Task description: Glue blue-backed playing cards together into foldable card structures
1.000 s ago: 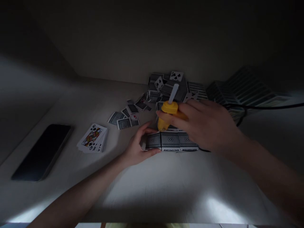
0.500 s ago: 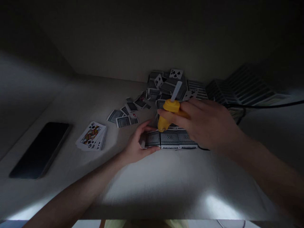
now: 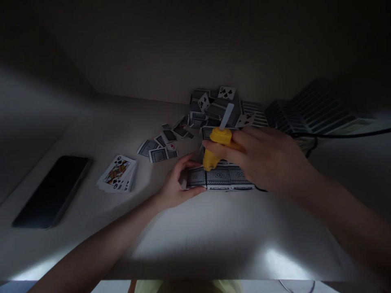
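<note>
A yellow hot glue gun (image 3: 220, 136) with a pale glue stick (image 3: 226, 116) poking up from its back is gripped in my right hand (image 3: 264, 156). Its nose points down at the top of a row of joined playing cards (image 3: 218, 178), patterned backs up. My left hand (image 3: 174, 185) holds the left end of that row between thumb and fingers. Behind the glue gun, more of the card structure is partly hidden by my right hand. Cut card pieces (image 3: 159, 154) lie scattered just beyond my left hand.
A stack of cards topped by a queen (image 3: 119, 173) and a black phone (image 3: 51, 191) lie to the left. A heap of cards (image 3: 214, 106) rests against the back wall. Folded card structures (image 3: 317, 108) stand at the right, with a black cable (image 3: 342, 136) before them.
Almost nothing differs. The whole view has shifted very slightly; both hands and the glue gun keep their places over the card row.
</note>
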`<act>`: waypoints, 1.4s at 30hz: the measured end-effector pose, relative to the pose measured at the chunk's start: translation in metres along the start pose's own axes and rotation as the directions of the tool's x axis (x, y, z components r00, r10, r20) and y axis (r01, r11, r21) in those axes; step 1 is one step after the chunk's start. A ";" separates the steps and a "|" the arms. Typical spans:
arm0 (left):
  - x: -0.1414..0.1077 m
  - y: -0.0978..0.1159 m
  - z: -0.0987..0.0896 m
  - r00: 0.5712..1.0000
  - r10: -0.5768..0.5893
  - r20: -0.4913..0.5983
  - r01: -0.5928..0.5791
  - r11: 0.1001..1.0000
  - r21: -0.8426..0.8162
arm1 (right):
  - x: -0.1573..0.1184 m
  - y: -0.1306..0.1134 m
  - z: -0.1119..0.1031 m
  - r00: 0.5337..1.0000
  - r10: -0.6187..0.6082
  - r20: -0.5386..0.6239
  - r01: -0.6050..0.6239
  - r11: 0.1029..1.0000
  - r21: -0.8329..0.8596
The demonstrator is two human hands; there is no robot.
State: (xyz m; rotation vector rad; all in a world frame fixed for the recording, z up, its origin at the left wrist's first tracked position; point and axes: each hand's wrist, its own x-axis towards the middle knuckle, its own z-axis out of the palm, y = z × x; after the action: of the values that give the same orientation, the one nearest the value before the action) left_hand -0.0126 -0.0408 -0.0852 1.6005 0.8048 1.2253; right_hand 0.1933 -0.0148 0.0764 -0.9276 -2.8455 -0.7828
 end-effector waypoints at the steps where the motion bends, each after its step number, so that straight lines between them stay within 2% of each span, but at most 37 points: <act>1: 0.000 0.000 0.000 1.000 0.000 0.000 0.000 1.000 0.003 | 0.000 0.000 0.000 1.000 -0.002 0.007 0.002 1.000 0.001; 12: 0.000 0.001 0.000 1.000 -0.014 -0.007 0.014 1.000 -0.001 | -0.004 -0.001 0.003 1.000 0.019 -0.015 -0.019 1.000 0.010; 28: -0.001 0.000 0.000 1.000 -0.016 0.003 0.016 1.000 0.016 | -0.016 -0.004 0.006 0.998 0.064 0.014 -0.065 0.997 0.043; 36: -0.002 -0.004 -0.001 1.000 0.008 -0.004 -0.008 1.000 0.010 | -0.019 -0.006 0.009 0.997 0.057 -0.043 -0.056 0.998 0.035; 42: -0.001 -0.006 -0.001 0.999 0.039 0.000 -0.039 0.999 -0.004 | -0.019 -0.007 0.007 0.999 0.039 -0.012 -0.039 0.998 0.044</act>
State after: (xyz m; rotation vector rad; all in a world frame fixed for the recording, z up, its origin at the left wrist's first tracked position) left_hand -0.0138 -0.0394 -0.0909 1.6202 0.7732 1.2537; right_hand 0.2058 -0.0267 0.0629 -0.9655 -2.8121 -0.7172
